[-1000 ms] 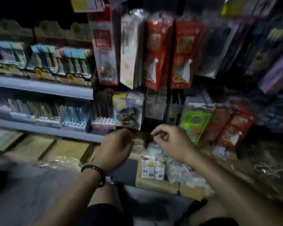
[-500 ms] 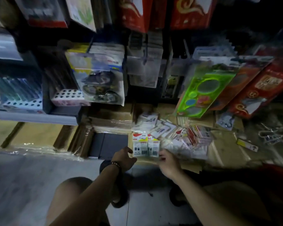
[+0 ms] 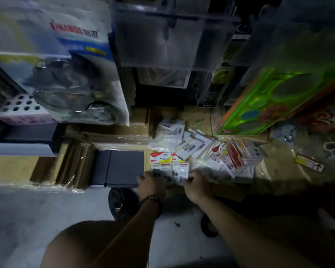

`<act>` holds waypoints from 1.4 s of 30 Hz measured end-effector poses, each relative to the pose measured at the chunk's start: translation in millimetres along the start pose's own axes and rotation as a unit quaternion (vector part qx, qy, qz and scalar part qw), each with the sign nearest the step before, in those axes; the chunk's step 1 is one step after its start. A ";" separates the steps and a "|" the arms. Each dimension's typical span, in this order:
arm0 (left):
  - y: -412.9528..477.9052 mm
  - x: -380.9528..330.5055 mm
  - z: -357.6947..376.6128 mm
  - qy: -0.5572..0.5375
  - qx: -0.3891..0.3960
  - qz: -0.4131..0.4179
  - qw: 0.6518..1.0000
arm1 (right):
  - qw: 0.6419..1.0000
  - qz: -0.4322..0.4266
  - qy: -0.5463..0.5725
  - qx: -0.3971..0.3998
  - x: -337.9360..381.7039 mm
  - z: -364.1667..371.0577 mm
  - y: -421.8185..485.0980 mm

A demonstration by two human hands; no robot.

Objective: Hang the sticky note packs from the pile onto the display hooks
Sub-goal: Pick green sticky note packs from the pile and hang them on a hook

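Whereas a second ago both hands were raised at the display hooks, they are now down at the near edge of the cardboard box that carries the pile, which suggests one pack is hung and another is being fetched. The left hand curls its fingers over the near end of two sticky note packs standing side by side at the pile's left; whether it grips them I cannot tell. The right hand, fingers bent, touches the crinkled wrapping just beside them.
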State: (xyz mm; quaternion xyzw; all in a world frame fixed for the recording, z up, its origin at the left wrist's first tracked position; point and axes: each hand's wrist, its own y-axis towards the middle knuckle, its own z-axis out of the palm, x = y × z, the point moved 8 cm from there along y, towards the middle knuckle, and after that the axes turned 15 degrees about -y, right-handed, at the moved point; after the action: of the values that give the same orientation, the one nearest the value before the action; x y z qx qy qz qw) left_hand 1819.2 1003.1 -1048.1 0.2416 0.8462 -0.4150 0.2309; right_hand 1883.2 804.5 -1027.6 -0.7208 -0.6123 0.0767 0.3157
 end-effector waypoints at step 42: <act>-204.8 -113.2 -150.8 -0.534 0.166 0.143 0.816 | 0.898 -0.213 0.369 -0.109 71.5 -175.4 -239.7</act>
State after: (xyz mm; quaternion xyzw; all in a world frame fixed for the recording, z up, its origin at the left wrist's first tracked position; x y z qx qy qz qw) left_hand 1755.4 990.9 -777.3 0.1347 0.4641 -0.5751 0.6601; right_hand 1787.5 819.9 -737.9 -0.5794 -0.5955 -0.3315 0.4470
